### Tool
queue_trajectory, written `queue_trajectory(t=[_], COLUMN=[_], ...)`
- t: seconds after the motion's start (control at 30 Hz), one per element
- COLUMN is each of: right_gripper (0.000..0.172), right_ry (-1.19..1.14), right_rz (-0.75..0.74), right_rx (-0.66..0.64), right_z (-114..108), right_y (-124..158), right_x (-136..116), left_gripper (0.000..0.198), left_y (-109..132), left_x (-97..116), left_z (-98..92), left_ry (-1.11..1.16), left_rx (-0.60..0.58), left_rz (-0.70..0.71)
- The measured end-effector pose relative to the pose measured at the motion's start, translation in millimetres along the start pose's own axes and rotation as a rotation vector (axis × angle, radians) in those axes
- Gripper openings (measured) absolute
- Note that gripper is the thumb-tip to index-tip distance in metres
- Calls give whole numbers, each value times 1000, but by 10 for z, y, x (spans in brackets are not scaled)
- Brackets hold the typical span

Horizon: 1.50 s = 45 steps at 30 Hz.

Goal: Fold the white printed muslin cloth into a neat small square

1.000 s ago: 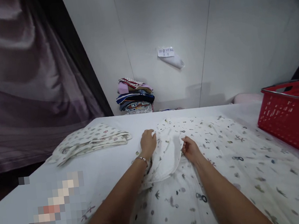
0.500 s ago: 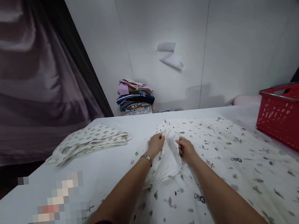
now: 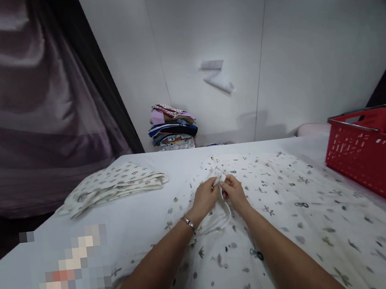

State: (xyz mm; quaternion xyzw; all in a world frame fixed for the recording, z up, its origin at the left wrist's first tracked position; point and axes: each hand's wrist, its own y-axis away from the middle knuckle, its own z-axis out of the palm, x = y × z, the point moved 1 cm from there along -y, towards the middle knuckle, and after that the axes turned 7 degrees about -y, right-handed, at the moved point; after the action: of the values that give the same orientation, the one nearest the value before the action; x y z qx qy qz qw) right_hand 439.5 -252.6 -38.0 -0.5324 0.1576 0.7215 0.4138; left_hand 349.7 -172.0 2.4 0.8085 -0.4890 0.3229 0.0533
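Spread over the table in front of me lies a white cloth (image 3: 282, 208) printed with small plant and animal shapes. My left hand (image 3: 207, 196) pinches a gathered bit of this printed cloth, a bracelet on its wrist. Close beside it, my right hand (image 3: 233, 192) is closed on the same raised part, its fingertips nearly meeting the left ones. Below the hands a plain white underside with a curved edge hangs in a loose fold. The exact grip between the fingertips is too small to make out.
A folded patterned cloth (image 3: 114, 185) lies at the table's left. The red plastic basket (image 3: 363, 158) stands on the right. Behind the table rises a stack of folded fabrics (image 3: 172, 128) against the wall. A purple curtain (image 3: 31, 111) hangs at left; a blurred patch covers the near left.
Both hands have come closer together, bringing the cloth edges they hold to one spot. The opening between them has narrowed. The view has shifted slightly.
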Motion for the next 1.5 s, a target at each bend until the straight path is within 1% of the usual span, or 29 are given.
queue_trajectory(t=[0.13, 0.23, 0.33, 0.5, 0.67, 0.83, 0.9, 0.97, 1.03, 1.1, 1.17, 1.23, 1.3, 1.4, 1.5], right_gripper=[21, 21, 19, 20, 17, 11, 17, 25, 31, 35, 36, 37, 37, 38, 38], right_ry=[30, 25, 17, 48, 135, 213, 247, 279, 313, 355, 389, 391, 368, 359, 404], right_rz=[-52, -53, -49, -65, -101, -179, -196, -200, -201, -225, -253, -251, -222, -168, -97], right_rx=[-23, -19, -44, -47, -31, -80, -114, -146, -178, -202, -209, -190, -157, -119, -132], right_z=[44, 61, 78, 113, 119, 91, 84, 84, 88, 88, 78, 58, 36, 15, -1], right_y=[22, 33, 43, 70, 83, 97, 108, 120, 131, 139, 145, 150, 157, 176, 205], right_x=[-19, -30, -48, -86, -61, -39, -50, -66, -80, -87, -80, -60, -32, 4, 37], left_gripper=[20, 21, 21, 20, 23, 26, 25, 22, 15, 12, 15, 15, 15, 15, 11], left_y=[18, 43, 88, 151, 159, 185, 193, 186, 157, 96, -5, -158, -365, -750, -1136], left_x=[51, 86, 113, 88, 29, 58, 79, 81, 48, -34, -162, -326, -520, -870, -1283], left_z=[1, -22, -82, -142, -107, -124, -147, -165, -172, -179, -214, -321, -530, -1007, -1529], left_ry=[-98, -136, -160, -202, -255, -295, -297, -266, -191, -40, 176, 335, 370, 298, 124], left_rx=[13, 14, 40, 72, 76, 86, 91, 105, 130, 141, 135, 142, 185, 294, 431], left_rz=[32, 60, 99, 159, 161, 164, 159, 139, 93, -7, -150, -278, -355, -446, -518])
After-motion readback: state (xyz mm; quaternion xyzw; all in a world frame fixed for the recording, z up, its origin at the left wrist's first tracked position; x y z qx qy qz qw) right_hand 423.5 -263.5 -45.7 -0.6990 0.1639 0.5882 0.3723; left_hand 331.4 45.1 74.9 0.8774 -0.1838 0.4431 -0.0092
